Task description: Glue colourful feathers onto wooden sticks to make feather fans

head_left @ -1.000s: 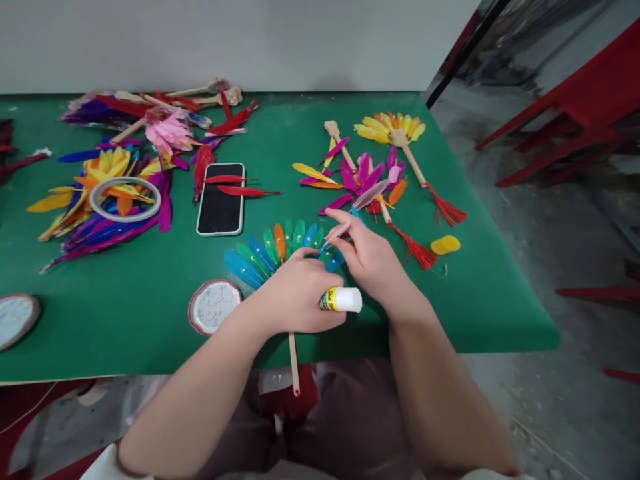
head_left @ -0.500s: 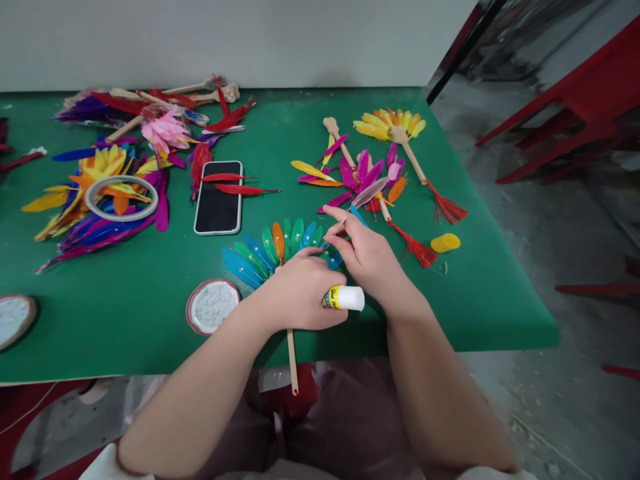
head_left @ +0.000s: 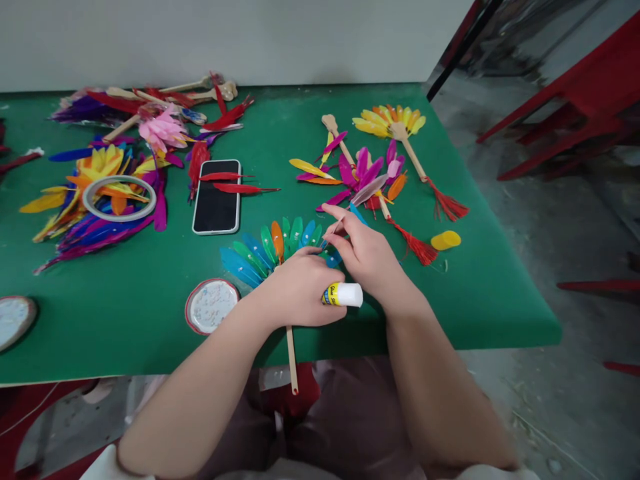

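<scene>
My left hand [head_left: 305,290] is closed around a glue stick [head_left: 345,295], its white end pointing right. That hand rests over the middle of a feather fan [head_left: 267,250] with blue, green and one orange feather, dotted with small pale beads. The fan's wooden handle [head_left: 292,360] sticks out below, past the table edge. My right hand [head_left: 367,257] pinches a thin pale stick [head_left: 339,227], its tip down by the fan's right-hand feathers. The exact kind of stick is unclear, and my fingers hide part of it. Left of the fan lies a red-rimmed lid [head_left: 213,307] holding tiny beads.
A phone [head_left: 217,200] with red feathers on it lies beyond the fan. Left are a tape roll [head_left: 120,217] and heaped feathers [head_left: 100,230]. Right are a yellow fan [head_left: 390,123], magenta feathers [head_left: 367,167], red tassels [head_left: 417,247] and a yellow cap [head_left: 446,240].
The view has shifted very slightly. Both hands keep nearly the same pose over the fan, the glue stick still in the left and the thin stick in the right.
</scene>
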A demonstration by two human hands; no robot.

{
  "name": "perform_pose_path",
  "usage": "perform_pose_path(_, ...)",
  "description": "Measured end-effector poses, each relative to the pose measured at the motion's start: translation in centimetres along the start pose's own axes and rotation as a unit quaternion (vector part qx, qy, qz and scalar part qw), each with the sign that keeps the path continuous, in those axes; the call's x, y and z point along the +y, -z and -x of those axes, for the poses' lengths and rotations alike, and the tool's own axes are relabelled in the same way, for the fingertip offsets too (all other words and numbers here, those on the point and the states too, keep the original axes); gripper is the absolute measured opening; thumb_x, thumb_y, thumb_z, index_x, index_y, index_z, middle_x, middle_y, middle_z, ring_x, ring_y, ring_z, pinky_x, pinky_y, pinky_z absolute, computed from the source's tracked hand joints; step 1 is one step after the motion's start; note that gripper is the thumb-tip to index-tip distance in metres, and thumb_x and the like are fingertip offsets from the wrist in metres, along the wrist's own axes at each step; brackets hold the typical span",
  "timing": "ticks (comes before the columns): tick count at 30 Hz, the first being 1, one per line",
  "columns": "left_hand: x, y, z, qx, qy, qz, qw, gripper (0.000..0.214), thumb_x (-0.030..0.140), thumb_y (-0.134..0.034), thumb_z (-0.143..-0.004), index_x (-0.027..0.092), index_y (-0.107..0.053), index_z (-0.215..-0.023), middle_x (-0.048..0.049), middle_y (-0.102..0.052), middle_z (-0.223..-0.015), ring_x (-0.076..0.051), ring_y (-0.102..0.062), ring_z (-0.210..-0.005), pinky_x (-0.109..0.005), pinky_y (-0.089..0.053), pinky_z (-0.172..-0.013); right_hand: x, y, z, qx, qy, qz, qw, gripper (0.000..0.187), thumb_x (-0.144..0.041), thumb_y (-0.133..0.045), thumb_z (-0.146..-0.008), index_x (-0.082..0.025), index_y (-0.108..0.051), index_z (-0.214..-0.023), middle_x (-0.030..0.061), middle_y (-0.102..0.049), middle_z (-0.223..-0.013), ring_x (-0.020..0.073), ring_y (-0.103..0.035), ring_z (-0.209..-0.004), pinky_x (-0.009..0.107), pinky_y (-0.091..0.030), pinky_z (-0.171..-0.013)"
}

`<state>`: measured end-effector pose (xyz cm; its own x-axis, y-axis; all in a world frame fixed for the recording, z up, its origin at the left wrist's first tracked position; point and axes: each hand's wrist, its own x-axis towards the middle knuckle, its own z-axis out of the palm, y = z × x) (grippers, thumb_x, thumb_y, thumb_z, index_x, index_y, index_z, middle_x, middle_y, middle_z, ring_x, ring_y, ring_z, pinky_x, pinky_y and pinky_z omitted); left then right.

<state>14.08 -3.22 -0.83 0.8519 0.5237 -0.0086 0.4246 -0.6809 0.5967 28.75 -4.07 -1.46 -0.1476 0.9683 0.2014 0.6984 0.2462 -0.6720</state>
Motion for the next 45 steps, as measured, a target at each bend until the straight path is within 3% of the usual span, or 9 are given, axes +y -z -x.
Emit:
perform_pose_path(25, 0.0, 0.2, 0.7, 0.034, -0.019, 0.012, 0.999, 0.011, 0.025, -0.052, -0.064, 0.019, -0.046, -0.057, 0.0053, -0.041, -0.051, -0.011, -0.047, -0.059, -0.038, -0.031, -0.1, 0.8, 0.0, 0.5, 0.176, 0.003, -0.051, 0.983, 0.035, -0.025, -0.047, -0.087, -0.024, -0.047, -0.122, 0.0006, -0.064, -0.086, 0.0147, -0.064, -0.078, 0.029, -0.053, -0.072)
perform_pose_path(30, 1.0, 0.1, 2.3, 0.062, -0.075, 0.088, 0.991, 0.014, 0.02, -0.054, -0.061, 0.018, -0.041, -0.055, 0.0065, -0.041, -0.051, -0.009, -0.044, -0.057, -0.031, -0.034, -0.092, 1.0, -0.1, 0.5, 0.224, 0.001, -0.093, 0.97, 0.011, -0.026, -0.05, -0.085, -0.022, -0.056, -0.094, -0.0001, -0.062, -0.091, 0.0099, -0.062, -0.066, 0.023, -0.052, -0.061)
perform_pose_path(34, 1.8, -0.7, 3.7, 0.048, -0.091, 0.103, 0.989, 0.017, 0.02, -0.055, -0.06, 0.018, -0.039, -0.054, 0.0059, -0.037, -0.05, -0.009, -0.037, -0.053, -0.025, -0.035, -0.066, 1.3, -0.3, 0.8, 0.256, -0.022, -0.146, 0.955, 0.01, -0.031, -0.051, -0.084, -0.021, -0.053, -0.081, -0.0012, -0.06, -0.082, 0.0102, -0.06, -0.063, 0.024, -0.05, -0.058)
perform_pose_path(38, 2.3, -1.1, 5.1, 0.061, -0.071, 0.143, 0.985, 0.016, 0.019, -0.055, -0.063, 0.018, -0.041, -0.056, 0.0058, -0.039, -0.051, -0.009, -0.038, -0.053, -0.023, -0.031, -0.058, 1.1, -0.6, 1.7, 0.291, -0.068, -0.181, 0.937, 0.015, -0.036, -0.054, -0.081, -0.022, -0.053, -0.08, -0.0024, -0.057, -0.07, 0.0113, -0.058, -0.055, 0.026, -0.05, -0.053)
perform_pose_path(45, 1.6, 0.7, 8.5, 0.173, 0.018, 0.215, 0.961, 0.016, 0.028, -0.058, -0.074, 0.017, -0.052, -0.063, 0.0042, -0.052, -0.058, -0.007, -0.045, -0.055, -0.019, -0.036, -0.053, 0.0, -2.0, 4.1, 0.307, -0.148, -0.196, 0.919, 0.025, -0.046, -0.045, -0.082, -0.022, -0.045, -0.082, -0.0006, -0.06, -0.067, 0.014, -0.06, -0.057, 0.031, -0.052, -0.061)
